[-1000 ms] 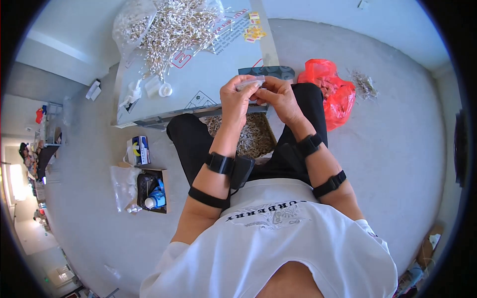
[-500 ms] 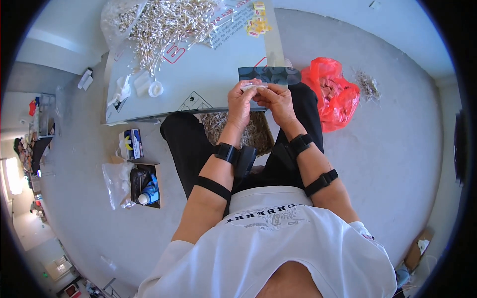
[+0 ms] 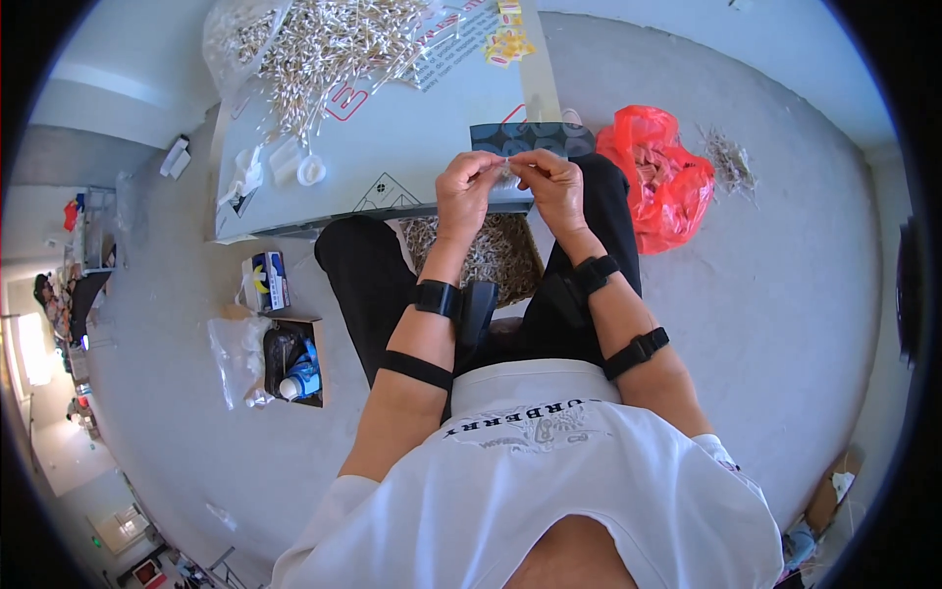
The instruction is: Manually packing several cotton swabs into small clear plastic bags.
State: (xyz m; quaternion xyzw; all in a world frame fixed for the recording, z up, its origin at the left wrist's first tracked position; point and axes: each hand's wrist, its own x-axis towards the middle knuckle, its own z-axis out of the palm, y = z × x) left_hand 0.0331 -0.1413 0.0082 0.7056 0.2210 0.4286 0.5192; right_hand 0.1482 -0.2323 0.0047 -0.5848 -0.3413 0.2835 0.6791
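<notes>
At the table's near edge, my left hand (image 3: 465,192) and my right hand (image 3: 555,188) meet at the fingertips. Both are closed in a pinch around something small and whitish, too small to name. Just beyond the fingers lies a dark sheet with rounded shapes (image 3: 543,138) on the table corner. Below my wrists, between my knees, a box of loose cotton swabs (image 3: 488,250) is partly covered by my forearms.
A large heap of cotton swabs (image 3: 329,54) spreads over the table (image 3: 412,128). Yellow-and-white labels (image 3: 508,45) lie at its far right, a round white container (image 3: 311,171) at its left. On the floor stand a red plastic bag (image 3: 662,187) and a carton with a blue bottle (image 3: 302,373).
My hands have drawn slightly apart, with only the fingertips still meeting. The white bundle seen across my fingers before now shows only as a small bit.
</notes>
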